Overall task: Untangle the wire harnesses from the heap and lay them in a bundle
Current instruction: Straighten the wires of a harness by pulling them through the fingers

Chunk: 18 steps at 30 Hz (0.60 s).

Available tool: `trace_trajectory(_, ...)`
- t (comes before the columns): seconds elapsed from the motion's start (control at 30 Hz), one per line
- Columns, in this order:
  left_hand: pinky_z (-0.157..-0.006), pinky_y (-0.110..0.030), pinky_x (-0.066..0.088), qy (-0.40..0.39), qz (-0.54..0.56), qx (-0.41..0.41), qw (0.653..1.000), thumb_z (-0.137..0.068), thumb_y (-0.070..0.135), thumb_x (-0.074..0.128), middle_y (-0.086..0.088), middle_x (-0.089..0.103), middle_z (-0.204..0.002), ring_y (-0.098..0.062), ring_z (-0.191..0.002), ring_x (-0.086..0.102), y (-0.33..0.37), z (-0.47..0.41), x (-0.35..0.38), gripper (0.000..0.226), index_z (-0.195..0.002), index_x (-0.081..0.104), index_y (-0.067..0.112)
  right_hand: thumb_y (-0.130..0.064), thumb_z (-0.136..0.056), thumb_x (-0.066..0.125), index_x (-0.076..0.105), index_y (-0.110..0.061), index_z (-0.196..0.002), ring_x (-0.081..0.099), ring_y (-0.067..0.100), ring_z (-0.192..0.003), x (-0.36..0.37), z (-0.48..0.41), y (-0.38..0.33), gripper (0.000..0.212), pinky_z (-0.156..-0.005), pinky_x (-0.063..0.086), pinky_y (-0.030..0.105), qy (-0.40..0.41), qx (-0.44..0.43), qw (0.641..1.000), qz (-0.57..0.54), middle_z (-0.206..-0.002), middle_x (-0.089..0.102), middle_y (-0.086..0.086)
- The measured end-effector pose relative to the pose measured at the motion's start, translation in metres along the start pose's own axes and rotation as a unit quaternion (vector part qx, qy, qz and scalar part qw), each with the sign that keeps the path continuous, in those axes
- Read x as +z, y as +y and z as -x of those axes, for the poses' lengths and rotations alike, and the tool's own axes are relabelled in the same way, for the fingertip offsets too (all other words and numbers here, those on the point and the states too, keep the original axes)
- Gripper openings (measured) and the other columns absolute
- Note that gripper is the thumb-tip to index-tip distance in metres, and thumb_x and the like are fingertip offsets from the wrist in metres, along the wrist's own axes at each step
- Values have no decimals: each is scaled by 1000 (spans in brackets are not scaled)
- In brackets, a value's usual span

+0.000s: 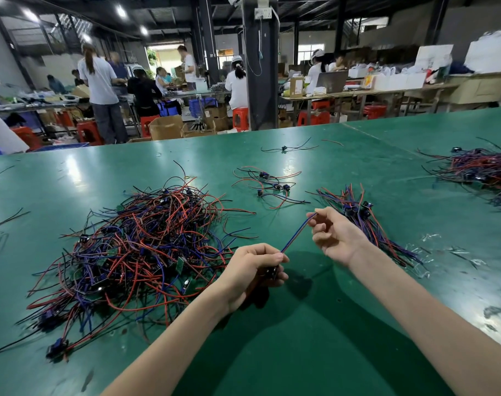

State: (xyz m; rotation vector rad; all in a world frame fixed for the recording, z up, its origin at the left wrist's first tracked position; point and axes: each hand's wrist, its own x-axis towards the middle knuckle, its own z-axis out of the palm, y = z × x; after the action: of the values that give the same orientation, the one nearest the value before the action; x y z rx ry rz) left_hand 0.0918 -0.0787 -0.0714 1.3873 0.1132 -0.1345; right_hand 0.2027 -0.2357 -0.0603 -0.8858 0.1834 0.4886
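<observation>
A big tangled heap of red, blue and black wire harnesses (140, 247) lies on the green table (300, 338), left of centre. One harness (296, 234) is stretched taut above the table between my hands. My left hand (253, 271) grips its black connector end, and my right hand (333, 234) pinches the far end of its red and blue wires. Just behind my right hand lies a laid-out bundle of harnesses (366, 221), with wires running toward the lower right.
A few loose harnesses (269, 184) lie behind the hands, and a single one (285, 148) farther back. Another pile (480, 172) sits at the right edge. Stray wires lie along the left edge. People work at benches beyond the table's far edge.
</observation>
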Motion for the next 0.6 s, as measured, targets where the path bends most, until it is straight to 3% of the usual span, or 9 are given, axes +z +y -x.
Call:
trace_trajectory(0.13, -50, -23, 51, -8, -2, 2, 1000, -89, -1, 55, -8, 57, -56, -16, -51, 61, 0, 1, 3, 17, -74, 63, 2, -10, -95, 43, 52, -4, -71, 40, 1, -29, -3, 0, 0, 26, -26, 25, 9, -8, 60, 997, -52, -46, 52, 3)
trace_trajectory(0.27, -50, -23, 51, -4, -3, 2, 1000, -89, -2, 54, -7, 57, -55, -15, -50, 60, 0, 2, 1, 17, -74, 63, 1, -12, -95, 46, 56, -2, -72, 41, 1, -31, -4, -2, 0, 27, -28, 26, 9, 24, -19, 998, 60, -48, 54, 3)
trace_trajectory(0.4, -50, -22, 51, -4, -5, 0, 1000, -89, -1, 54, -6, 58, -55, -15, -50, 60, 0, 2, 1, 18, -74, 63, 2, -15, -90, 55, 65, -4, -67, 45, 2, -33, -3, -5, 1, 27, -31, 30, 13, 92, -123, 966, 206, -48, 62, 3)
trace_trajectory(0.6, -50, -22, 51, -4, -6, 4, 1000, -90, -1, 55, -6, 58, -56, -15, -51, 61, 0, 2, 1, 17, -75, 64, 2, -16, -90, 56, 67, -5, -69, 44, 2, -32, -2, -3, 1, 27, -30, 28, 13, 81, -136, 968, 195, -54, 67, 2)
